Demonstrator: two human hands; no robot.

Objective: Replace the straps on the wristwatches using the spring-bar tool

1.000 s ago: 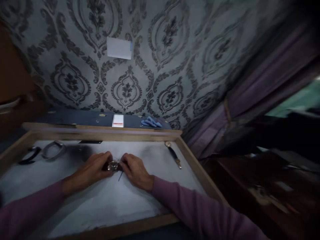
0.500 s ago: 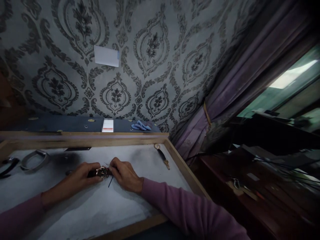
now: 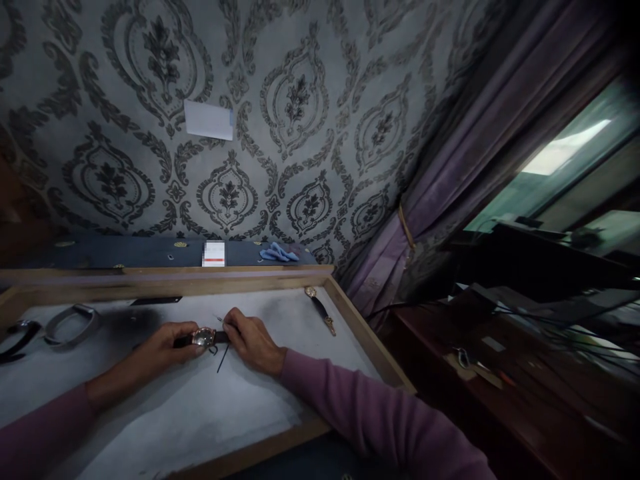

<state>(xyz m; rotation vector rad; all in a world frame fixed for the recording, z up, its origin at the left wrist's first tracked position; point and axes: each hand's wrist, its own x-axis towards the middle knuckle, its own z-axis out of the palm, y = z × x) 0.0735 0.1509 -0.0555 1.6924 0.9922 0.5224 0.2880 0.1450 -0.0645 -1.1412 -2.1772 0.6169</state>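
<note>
Grey damask wallpaper (image 3: 227, 190) is covering the wall in front of me, its dark medallions climbing in rows, and a white card (image 3: 209, 120) is hanging there. To the right, a purple curtain (image 3: 377, 263) is slanting down, a yellowish tie (image 3: 406, 228) cinching it. Beyond, a greenish glassy pane (image 3: 493, 217) is showing one pale, bright patch (image 3: 563, 148). A dark red table (image 3: 425, 347) is standing below, cables (image 3: 555, 327) trailing across its far side. Dim, cool light is leaving the edges of the room sinking into shadow.
</note>
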